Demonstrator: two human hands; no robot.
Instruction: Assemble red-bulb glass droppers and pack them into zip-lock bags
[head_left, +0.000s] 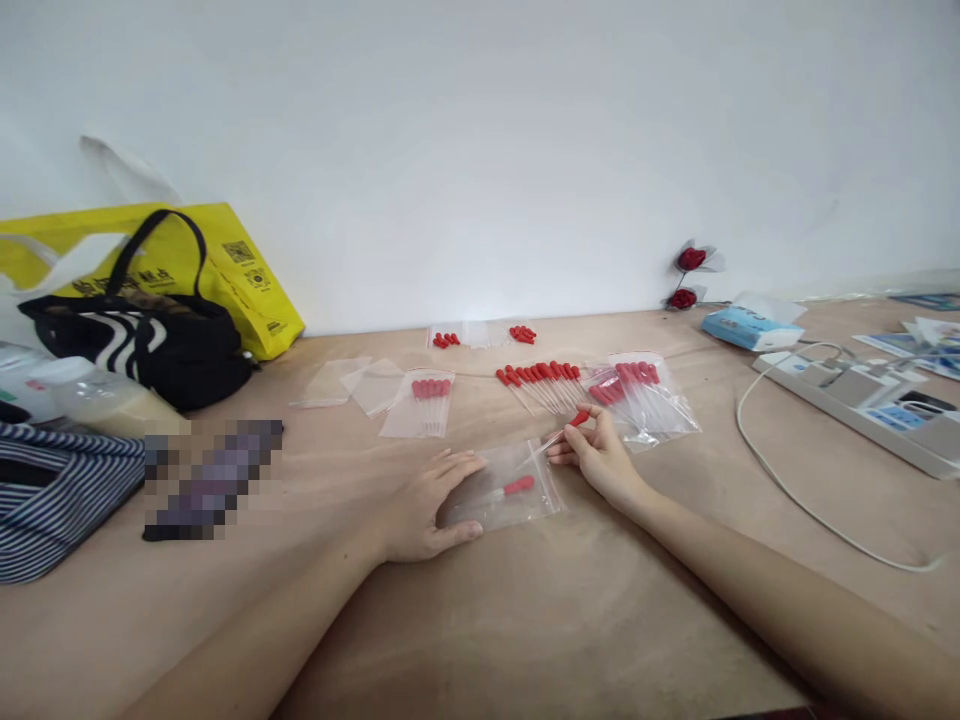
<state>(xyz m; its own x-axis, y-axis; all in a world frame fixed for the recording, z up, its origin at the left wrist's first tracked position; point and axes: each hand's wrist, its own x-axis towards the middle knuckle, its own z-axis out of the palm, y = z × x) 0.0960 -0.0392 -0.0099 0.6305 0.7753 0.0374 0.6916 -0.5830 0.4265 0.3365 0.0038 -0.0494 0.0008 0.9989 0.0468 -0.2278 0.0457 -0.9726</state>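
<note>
My left hand (435,505) lies with thumb and fingers spread on the left end of a clear zip bag (499,512). Inside this bag is one red-topped dropper (519,485). My right hand (596,455) pinches another dropper by its red bulb (580,418), its thin clear stem pointing left and down to the bag's right end. Whether the tip is inside the bag I cannot tell. Beyond my hands lies a row of loose droppers (551,375). To their right is a bigger clear bag with several droppers (637,375); to their left is a small filled bag (430,390).
Flat clear bags (375,385) lie left of centre, and two filled ones (446,341) near the wall. A yellow bag (255,290), black bag (187,345) and bottle (97,395) stand left. On the right are a tissue pack (750,328), power strip (862,405) and looping white cable (780,482).
</note>
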